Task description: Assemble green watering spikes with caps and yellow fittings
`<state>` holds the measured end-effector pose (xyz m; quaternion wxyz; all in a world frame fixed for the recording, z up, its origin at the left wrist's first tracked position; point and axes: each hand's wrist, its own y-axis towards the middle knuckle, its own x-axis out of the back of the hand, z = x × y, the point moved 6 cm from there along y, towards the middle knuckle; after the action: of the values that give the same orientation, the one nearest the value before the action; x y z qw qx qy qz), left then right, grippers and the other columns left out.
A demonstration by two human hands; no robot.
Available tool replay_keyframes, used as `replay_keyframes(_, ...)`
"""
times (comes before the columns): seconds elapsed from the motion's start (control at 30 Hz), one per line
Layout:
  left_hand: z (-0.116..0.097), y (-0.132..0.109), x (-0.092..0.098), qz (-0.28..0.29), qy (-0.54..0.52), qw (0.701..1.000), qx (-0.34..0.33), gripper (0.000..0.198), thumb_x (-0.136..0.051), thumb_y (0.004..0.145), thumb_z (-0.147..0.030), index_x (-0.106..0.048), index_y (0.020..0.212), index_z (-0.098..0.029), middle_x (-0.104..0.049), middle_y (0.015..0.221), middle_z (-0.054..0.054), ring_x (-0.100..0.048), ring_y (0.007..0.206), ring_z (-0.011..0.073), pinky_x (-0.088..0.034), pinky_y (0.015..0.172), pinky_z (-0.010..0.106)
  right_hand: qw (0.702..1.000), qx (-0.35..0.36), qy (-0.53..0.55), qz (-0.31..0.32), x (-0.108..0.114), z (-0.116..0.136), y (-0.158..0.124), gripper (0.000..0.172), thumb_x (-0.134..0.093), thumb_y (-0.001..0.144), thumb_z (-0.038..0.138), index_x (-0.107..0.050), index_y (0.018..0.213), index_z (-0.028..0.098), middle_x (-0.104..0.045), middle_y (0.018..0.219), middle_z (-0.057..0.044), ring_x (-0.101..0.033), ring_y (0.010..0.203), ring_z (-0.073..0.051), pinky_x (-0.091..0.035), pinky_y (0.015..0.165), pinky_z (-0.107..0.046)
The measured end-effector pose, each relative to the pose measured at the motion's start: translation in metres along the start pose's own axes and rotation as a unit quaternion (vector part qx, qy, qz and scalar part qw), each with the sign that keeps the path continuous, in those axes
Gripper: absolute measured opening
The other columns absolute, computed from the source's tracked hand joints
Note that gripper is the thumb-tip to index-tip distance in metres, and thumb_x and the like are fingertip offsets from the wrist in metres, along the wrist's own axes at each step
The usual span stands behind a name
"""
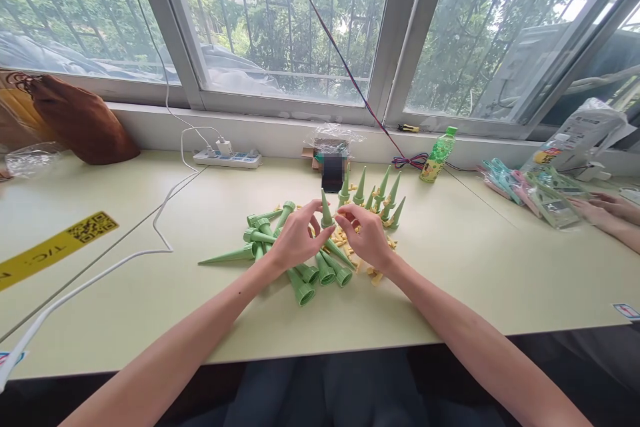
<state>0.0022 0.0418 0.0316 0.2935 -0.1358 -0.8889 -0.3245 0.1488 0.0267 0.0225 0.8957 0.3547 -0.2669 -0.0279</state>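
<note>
In the middle of the table, my left hand (301, 235) is closed on a green plastic watering spike (325, 210), which points up. My right hand (367, 235) is pinched beside it, with a small yellow plastic piece at its fingertips, mostly hidden. Loose green spikes (303, 290) lie heaped under and left of my left hand, some with their threaded open ends toward me. Small yellow pieces (376, 275) are scattered below and around my right hand. Behind it, several green spikes (395, 188) stand upright with yellow pieces at their sides.
Behind the spikes stand a dark phone-like object (333, 177) and a green drink bottle (439, 155). A white power strip (227, 159) with a cable lies left. Packaged items (543, 193) and another person's hands (600, 209) are at right. A brown bag (83, 121) sits far left.
</note>
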Motion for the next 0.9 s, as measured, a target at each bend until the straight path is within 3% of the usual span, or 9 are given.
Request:
replay_keyframes(0.4, 0.002, -0.002, -0.005, -0.002, -0.011, 1.000, -0.020, 0.023, -0.059, 0.086, -0.026, -0.052, 0.107, -0.021, -0.061, 0.092, 0.002, -0.060, 0.064, 0.0110, -0.053, 0.058, 0.024, 1.000, -0.009, -0.016, 0.004, 0.000, -0.003, 0.000, 0.023, -0.049, 0.097, 0.036, -0.063, 0.096, 0.018, -0.066, 0.075, -0.003, -0.055, 0.060, -0.013, -0.047, 0.061, -0.026)
replay_keyframes(0.6, 0.001, -0.004, -0.009, 0.003, 0.015, 0.999, -0.042, 0.019, -0.058, 0.087, -0.024, -0.050, 0.104, -0.021, -0.056, 0.083, 0.000, -0.059, 0.061, 0.0104, -0.053, 0.057, 0.025, 0.999, -0.017, -0.027, 0.002, 0.001, -0.004, -0.001, 0.025, -0.046, 0.097, 0.037, -0.063, 0.092, 0.019, -0.052, 0.056, 0.004, -0.043, 0.048, -0.012, -0.038, 0.051, -0.024)
replay_keyframes(0.8, -0.004, -0.005, -0.011, 0.004, -0.013, 0.998, -0.069, 0.016, -0.055, 0.090, -0.022, -0.050, 0.105, -0.022, -0.054, 0.108, 0.005, -0.062, 0.070, 0.0096, -0.056, 0.062, 0.026, 0.999, -0.037, -0.005, 0.001, 0.001, -0.004, 0.000, 0.027, -0.045, 0.097, 0.038, -0.061, 0.088, 0.019, -0.051, 0.054, 0.004, -0.044, 0.046, -0.011, -0.036, 0.050, -0.024)
replay_keyframes(0.9, -0.007, -0.006, -0.010, -0.001, -0.028, 0.997, -0.075, 0.014, -0.054, 0.090, -0.021, -0.050, 0.103, -0.022, -0.053, 0.109, 0.005, -0.063, 0.074, 0.0107, -0.057, 0.063, 0.026, 0.999, -0.050, 0.010, 0.004, 0.000, -0.004, -0.001, 0.028, -0.045, 0.097, 0.039, -0.060, 0.085, 0.019, -0.051, 0.055, 0.004, -0.045, 0.047, -0.011, -0.037, 0.049, -0.024)
